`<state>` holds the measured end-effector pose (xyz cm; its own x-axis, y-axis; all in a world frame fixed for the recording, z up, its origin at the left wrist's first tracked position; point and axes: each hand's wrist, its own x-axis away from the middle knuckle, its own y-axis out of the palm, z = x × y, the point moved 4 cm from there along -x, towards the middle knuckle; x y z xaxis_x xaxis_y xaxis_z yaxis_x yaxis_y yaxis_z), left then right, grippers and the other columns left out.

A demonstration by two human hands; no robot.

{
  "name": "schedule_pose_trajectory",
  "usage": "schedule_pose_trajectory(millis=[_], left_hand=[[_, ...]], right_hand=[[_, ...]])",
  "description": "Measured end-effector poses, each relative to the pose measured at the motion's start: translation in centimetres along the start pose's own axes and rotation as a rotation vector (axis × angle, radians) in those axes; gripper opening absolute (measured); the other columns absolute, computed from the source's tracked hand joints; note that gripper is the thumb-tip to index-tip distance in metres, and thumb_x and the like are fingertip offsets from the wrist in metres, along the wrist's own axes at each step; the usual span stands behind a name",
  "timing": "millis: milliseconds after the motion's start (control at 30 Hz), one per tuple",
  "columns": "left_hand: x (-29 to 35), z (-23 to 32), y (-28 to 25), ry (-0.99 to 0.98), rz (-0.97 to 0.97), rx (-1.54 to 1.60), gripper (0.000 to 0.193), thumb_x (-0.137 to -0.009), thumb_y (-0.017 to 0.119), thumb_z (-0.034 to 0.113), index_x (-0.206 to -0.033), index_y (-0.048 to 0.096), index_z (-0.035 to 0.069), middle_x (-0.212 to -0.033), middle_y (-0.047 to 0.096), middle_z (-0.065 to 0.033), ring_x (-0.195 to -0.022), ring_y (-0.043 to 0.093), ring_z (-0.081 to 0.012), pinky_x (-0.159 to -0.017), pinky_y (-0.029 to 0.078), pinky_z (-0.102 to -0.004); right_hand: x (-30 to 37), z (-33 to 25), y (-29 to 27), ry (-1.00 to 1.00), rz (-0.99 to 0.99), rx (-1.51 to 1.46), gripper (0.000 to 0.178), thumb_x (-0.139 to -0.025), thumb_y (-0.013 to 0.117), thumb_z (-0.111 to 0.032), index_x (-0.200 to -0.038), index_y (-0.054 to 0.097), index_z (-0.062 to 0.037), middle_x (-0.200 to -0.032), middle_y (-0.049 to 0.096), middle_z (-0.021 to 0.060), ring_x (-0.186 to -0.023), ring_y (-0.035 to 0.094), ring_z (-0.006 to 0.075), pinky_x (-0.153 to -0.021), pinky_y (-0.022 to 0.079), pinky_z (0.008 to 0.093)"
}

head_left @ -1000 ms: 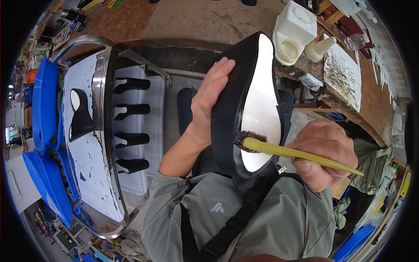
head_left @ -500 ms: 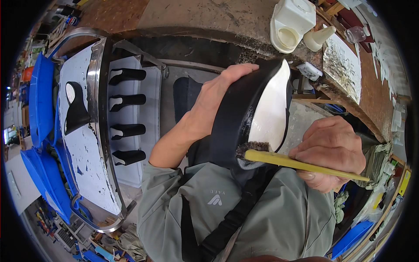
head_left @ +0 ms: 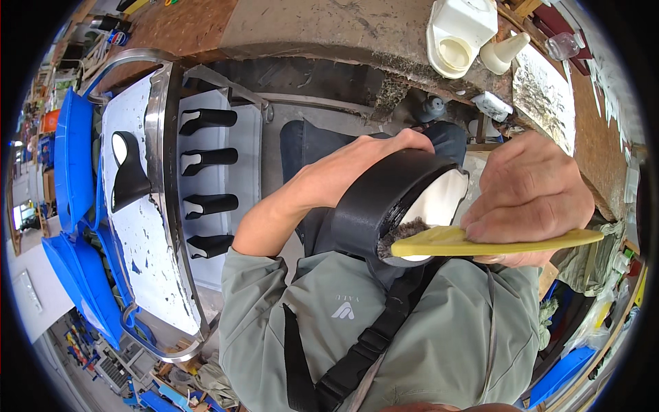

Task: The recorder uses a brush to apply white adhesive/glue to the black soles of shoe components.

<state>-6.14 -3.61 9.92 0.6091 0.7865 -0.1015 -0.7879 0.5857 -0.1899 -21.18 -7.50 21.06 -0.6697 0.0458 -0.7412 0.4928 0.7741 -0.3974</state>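
My left hand [head_left: 395, 147] is closed round the far side of a black shoe upper [head_left: 371, 196], holding it tilted in front of my chest. A white surface [head_left: 439, 196] shows inside its rim, and a wet-looking shine runs along the black edge. My right hand [head_left: 528, 196] grips a brush [head_left: 439, 242] with a flat yellow handle. Its dark bristles press on the near end of the upper, where black meets white. The fingertips of my left hand are partly hidden behind the upper.
Left of me stands a metal-framed rack [head_left: 161, 137] with a similar black piece [head_left: 130, 172] on top and several more on a white lower shelf [head_left: 206, 271]. Blue bins [head_left: 74, 158] stand beyond it. The worn bench [head_left: 309, 31] ahead bears a white container [head_left: 461, 34] and a cone-shaped pot [head_left: 504, 53].
The upper has tipped and dropped a little, so less of its white surface shows. My right hand has moved up and turned the brush, whose handle now lies nearly level.
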Motion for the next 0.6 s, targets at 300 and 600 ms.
schedule_pose_trajectory(millis=[300,600], left_hand=[[-0.7,0.9,0.3,-0.11,-0.031,-0.027,0.054,-0.067,0.077,0.017,-0.114,0.053,0.005,-0.097,0.067,-0.0108,-0.091,0.066,-0.0237,-0.08,0.049,-0.0293],[-0.6,-3.6,-0.5,0.037,0.201,0.225,0.056,-0.069,0.072,0.024,-0.116,0.056,0.0,-0.117,0.054,-0.0097,-0.096,0.062,-0.0235,-0.085,0.046,-0.031]], right_hand=[[-0.2,0.5,-1.3,-0.114,-0.177,-0.047,0.018,-0.079,0.07,-0.015,-0.078,0.068,0.0028,-0.067,0.066,0.012,-0.045,0.058,0.0132,-0.037,0.036,0.022],[1.4,-2.4,2.9,-0.077,0.328,0.434,0.02,-0.078,0.057,-0.013,-0.058,0.06,-0.0084,-0.048,0.053,0.002,-0.035,0.042,0.0096,-0.034,0.03,0.0241]])
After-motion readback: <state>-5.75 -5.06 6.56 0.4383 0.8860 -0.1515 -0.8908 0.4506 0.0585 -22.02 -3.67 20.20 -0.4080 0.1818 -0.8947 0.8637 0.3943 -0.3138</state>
